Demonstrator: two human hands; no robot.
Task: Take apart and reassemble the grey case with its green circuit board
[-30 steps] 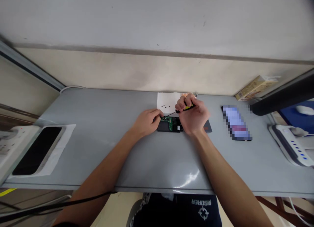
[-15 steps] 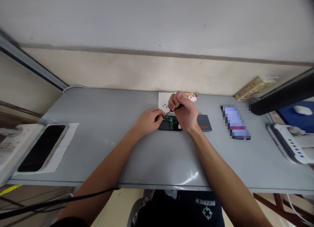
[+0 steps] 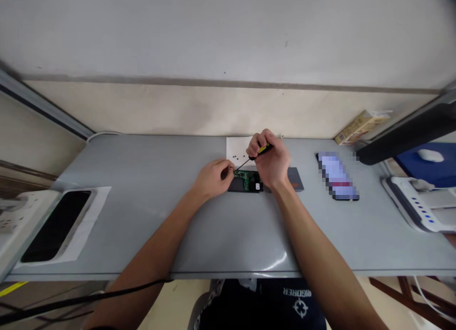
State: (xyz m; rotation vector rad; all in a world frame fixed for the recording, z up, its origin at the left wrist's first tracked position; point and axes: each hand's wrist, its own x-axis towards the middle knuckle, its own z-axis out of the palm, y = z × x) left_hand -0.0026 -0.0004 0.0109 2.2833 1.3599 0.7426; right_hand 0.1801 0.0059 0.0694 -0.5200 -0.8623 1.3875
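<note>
Desk (image 3: pixel 142 168): device (image 3: pixel 245 182), centre; paper (image 3: pixel 233 144) behind it, small parts (image 3: pixel 235 157) thereon; panel (image 3: pixel 296 175) right of device; phone (image 3: pixel 340 178) farther right; second phone (image 3: pixel 57 225) on sheet (image 3: pixel 88 220), left.

Bare worktop (image 3: pixel 153 163) between the dark-screened phone (image 3: pixel 57 225) and left hand (image 3: pixel 212 179) leaves passage; right of the right hand (image 3: pixel 273 164), a pixelated phone (image 3: pixel 337 175) and power strip (image 3: pixel 415 205) obstruct.

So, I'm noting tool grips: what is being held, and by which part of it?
The right hand grips a screwdriver by its black-and-yellow handle. The left hand is at the circuit board; whether it holds anything can't be told.
</note>
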